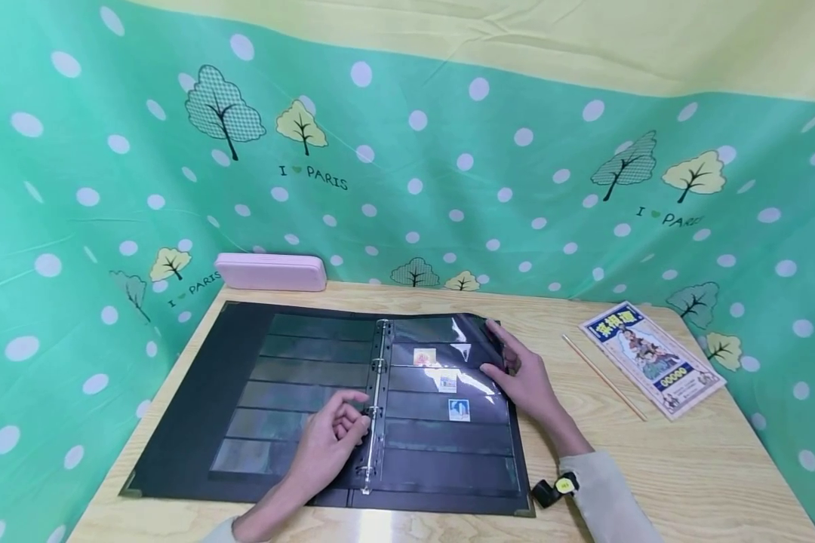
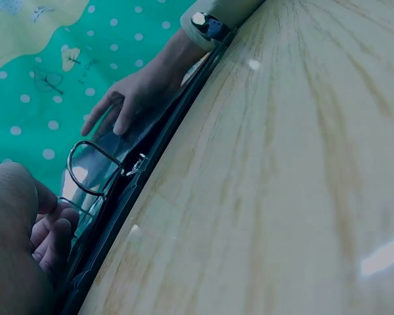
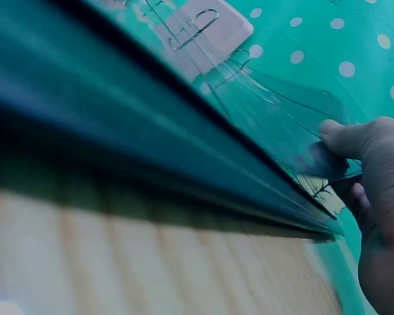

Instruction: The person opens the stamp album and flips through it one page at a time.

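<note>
A black ring-bound stamp album (image 1: 176,400) lies spread on the table, with clear-pocketed pages on both sides of its metal rings (image 1: 378,366). On the right page sit three small stamps: a reddish one (image 1: 424,357), a pale one (image 1: 447,381) and a blue one (image 1: 459,410). My right hand (image 1: 526,377) pinches the outer edge of that stamp page (image 3: 295,131) near its top corner, which bends upward. Close beside the rings, my left hand (image 1: 333,441) hovers with loosely bent fingers and no object visible in them.
A pink case (image 1: 270,272) stands behind the album at the back left. To the right lie a thin wooden stick (image 1: 604,377) and a printed paper booklet (image 1: 652,358). Polka-dot cloth (image 1: 448,188) hangs along the back and sides of the wooden table (image 1: 693,467).
</note>
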The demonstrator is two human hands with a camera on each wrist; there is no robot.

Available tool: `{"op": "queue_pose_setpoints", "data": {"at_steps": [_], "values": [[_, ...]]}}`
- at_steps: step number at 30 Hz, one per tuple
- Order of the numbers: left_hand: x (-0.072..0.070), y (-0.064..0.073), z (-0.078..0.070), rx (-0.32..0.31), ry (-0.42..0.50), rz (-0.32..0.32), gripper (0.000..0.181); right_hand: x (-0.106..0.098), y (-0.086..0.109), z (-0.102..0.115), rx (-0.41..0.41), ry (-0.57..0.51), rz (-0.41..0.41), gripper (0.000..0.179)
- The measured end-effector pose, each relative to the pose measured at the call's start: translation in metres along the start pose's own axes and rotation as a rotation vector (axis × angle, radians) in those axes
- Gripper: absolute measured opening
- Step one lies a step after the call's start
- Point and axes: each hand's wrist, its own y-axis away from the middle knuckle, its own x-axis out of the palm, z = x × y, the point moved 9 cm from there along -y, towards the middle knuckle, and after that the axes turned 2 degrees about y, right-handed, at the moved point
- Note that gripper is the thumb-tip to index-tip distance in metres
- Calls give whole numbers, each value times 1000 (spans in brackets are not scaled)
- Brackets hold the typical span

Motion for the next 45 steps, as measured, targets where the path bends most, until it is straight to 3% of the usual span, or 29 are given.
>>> {"op": "queue_pose_setpoints", "data": {"at_steps": [9, 14, 17, 20, 25, 31, 45], "values": [[0, 0, 0, 4, 1, -2, 27, -1, -2, 0, 33, -150, -45, 95], [0, 0, 0, 9, 9, 0, 28, -4, -1, -12, 193, -327, -107, 98], [1, 0, 0, 7, 10, 2, 28, -6, 0, -19, 279, -443, -160, 88], [1, 0, 0, 5, 7, 1, 28, -8, 1, -19, 312, -467, -175, 77], [0, 0, 0, 4, 9, -2, 27, -8, -1, -9, 232, -459, -141, 70], [0, 1, 1, 1, 13, -2, 27, -11, -1, 5, 127, -374, -134, 66], [1, 1, 0, -5, 12, -1, 27, -14, -2, 14, 74, -381, -119, 67]]}}
